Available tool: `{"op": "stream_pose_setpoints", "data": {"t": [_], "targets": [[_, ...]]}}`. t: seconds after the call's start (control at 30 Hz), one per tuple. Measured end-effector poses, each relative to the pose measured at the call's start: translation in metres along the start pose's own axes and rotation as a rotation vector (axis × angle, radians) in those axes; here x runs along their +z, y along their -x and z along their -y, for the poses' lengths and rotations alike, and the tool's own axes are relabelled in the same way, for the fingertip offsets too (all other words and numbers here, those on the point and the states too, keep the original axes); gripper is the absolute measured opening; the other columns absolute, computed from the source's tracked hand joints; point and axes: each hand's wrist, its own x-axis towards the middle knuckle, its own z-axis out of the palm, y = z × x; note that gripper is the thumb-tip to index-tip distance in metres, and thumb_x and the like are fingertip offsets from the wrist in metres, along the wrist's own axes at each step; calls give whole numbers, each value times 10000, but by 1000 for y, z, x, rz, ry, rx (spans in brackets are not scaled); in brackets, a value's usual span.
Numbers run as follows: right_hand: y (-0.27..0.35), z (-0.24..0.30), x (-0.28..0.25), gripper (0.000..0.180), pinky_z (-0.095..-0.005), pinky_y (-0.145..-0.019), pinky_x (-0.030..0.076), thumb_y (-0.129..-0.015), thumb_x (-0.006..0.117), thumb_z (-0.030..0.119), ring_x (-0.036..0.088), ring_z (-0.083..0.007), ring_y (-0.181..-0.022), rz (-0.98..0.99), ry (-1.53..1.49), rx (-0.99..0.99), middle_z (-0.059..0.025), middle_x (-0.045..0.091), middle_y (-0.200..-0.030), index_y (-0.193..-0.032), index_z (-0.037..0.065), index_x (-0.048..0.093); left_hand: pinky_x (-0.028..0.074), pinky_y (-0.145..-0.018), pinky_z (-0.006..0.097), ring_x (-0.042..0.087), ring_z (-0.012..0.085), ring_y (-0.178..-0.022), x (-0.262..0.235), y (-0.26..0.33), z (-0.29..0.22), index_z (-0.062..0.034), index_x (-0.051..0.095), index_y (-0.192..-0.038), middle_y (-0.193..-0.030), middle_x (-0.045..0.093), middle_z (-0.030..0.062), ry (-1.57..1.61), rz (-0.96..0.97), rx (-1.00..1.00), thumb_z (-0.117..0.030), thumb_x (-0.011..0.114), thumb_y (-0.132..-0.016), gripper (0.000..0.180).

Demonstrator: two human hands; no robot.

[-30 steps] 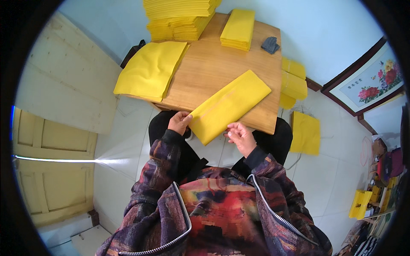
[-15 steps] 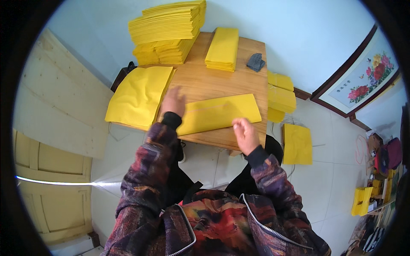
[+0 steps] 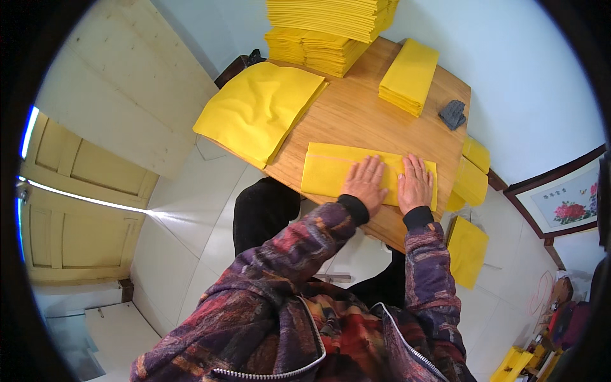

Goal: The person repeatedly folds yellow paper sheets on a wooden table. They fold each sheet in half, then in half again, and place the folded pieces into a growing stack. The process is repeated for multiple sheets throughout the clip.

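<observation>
Both hands lie open and palm down, fingers extended and gripping nothing: the left hand (image 3: 367, 181) on the middle of a folded yellow sheet (image 3: 328, 167), the right hand (image 3: 415, 184) just beside it, near the sheet's right end. The sheet lies flat beneath them, its longest bare stretch left of the left hand, along the near edge of the wooden tabletop (image 3: 356, 118). A tall yellow pile (image 3: 324, 19) stands at the far left corner, a wide yellow stack (image 3: 258, 108) covers the left edge, a narrow yellow stack (image 3: 410, 73) sits by the far edge, and a small grey cloth (image 3: 452, 114) lies near the far right corner. Around the table are a yellowish door (image 3: 89, 191), a pale board (image 3: 127, 76), a framed flower picture (image 3: 560, 194) and, past the right edge, yellow bundles (image 3: 470, 180). The tall pile's top is cut off, as is the picture's right side; the sleeve partly covers the tabletop's near right corner, and the lower right clutter (image 3: 547, 344) is hard to make out.
</observation>
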Motion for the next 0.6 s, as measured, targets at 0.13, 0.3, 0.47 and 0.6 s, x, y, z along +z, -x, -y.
{"op": "stream_pose_setpoints", "data": {"t": [0.13, 0.3, 0.47, 0.6], "targets": [[1, 3, -4, 466, -504, -1114, 233, -934, 485, 216, 295, -258, -1390, 1, -8, -10, -44, 372, -1479, -1389, 134, 424, 148, -1161, 447, 221, 263, -1435, -16, 14, 56, -67, 314, -1461, -1554, 244, 108, -75, -49, -92, -428, 470, -927, 663], [0, 0, -2, 463, -510, -1115, 229, -928, 502, 229, 288, -258, -1392, 23, -12, 8, -46, 383, -1470, -1372, 112, 443, 166, -1159, 448, 198, 261, -1444, -33, 29, 98, -84, 291, -1473, -1556, 241, 94, -79, -45, -163, -395, 483, -925, 659], [-5, 17, -4, 451, -531, -1123, 208, -906, 510, 211, 305, -278, -1384, 59, -125, 59, -100, 412, -1446, -1330, 60, 471, 148, -1162, 441, 182, 261, -1448, -32, 30, 101, -91, 296, -1473, -1559, 238, 79, -121, -28, -171, -390, 473, -921, 652], [-4, 108, 14, 497, -546, -1136, 158, -901, 496, 284, 319, -257, -1384, 48, -116, -164, -108, 438, -1437, -1347, 66, 480, 128, -1165, 443, 162, 253, -1454, -31, 27, 101, -95, 284, -1479, -1571, 210, 73, -160, 12, -174, -383, 437, -932, 637]]}}
